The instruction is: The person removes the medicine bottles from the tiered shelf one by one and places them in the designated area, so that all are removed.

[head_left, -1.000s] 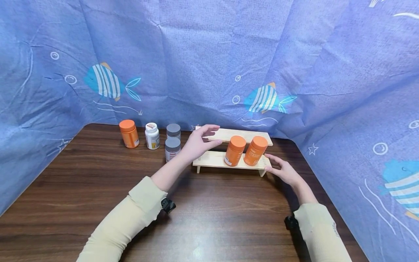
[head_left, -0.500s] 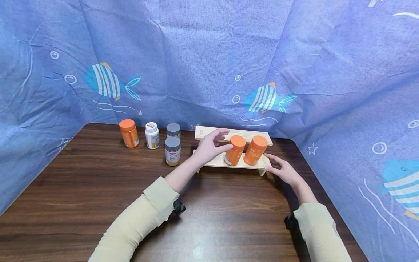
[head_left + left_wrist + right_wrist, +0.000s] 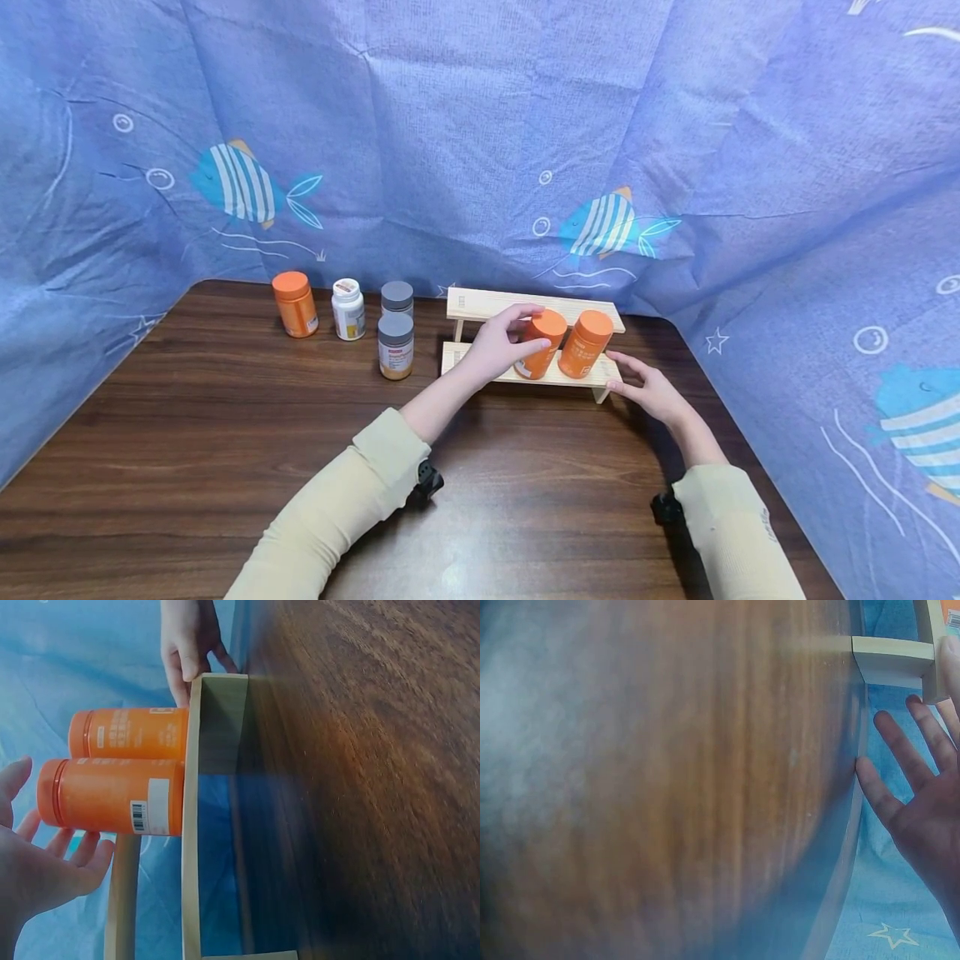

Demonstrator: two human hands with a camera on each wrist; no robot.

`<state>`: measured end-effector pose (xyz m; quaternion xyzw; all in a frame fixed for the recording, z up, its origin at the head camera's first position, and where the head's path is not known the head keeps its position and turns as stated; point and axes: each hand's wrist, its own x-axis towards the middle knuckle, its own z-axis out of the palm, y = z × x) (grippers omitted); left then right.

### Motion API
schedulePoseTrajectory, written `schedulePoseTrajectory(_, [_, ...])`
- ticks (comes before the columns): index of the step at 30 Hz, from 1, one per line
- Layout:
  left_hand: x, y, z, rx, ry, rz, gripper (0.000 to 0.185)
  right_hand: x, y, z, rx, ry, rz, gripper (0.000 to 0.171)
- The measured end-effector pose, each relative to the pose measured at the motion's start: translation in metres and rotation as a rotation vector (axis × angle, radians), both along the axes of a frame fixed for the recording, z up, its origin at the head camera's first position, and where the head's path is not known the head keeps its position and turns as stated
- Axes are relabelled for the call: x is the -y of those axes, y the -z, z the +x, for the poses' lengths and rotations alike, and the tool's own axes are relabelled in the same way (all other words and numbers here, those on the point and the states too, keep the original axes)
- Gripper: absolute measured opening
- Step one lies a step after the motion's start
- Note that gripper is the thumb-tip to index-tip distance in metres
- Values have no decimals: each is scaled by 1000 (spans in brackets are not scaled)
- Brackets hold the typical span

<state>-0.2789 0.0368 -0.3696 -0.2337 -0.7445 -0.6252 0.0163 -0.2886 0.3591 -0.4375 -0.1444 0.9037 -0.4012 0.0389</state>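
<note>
Two orange bottles stand on the lower tier of a light wooden two-step rack. My left hand is around the left orange bottle, thumb in front and fingers behind it. In the left wrist view, a gap shows between that thumb and the orange bottle, while the other fingers lie along its side. Close beside it stands the right orange bottle. My right hand touches the rack's right end, thumb at the front corner, with its other fingers spread in the right wrist view.
Left of the rack, on the dark wooden table, stand two grey-lidded jars, the front jar partly hiding the rear one. Farther left are a white bottle and another orange bottle. A blue fish-print cloth hangs behind.
My left hand has moved right from the rack's left part to the left orange bottle, whose lid has shifted slightly right. The right hand stays at the rack's end.
</note>
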Motion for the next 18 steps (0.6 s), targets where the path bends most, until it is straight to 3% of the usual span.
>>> schedulePoseTrajectory(10, [-7, 4, -4, 4, -21, -19, 45, 2, -2, 2, 4, -4, -1, 62])
schedulePoseTrajectory(18, [-8, 8, -6, -12, -49, -20, 42, 19, -28, 21, 30, -9, -10, 60])
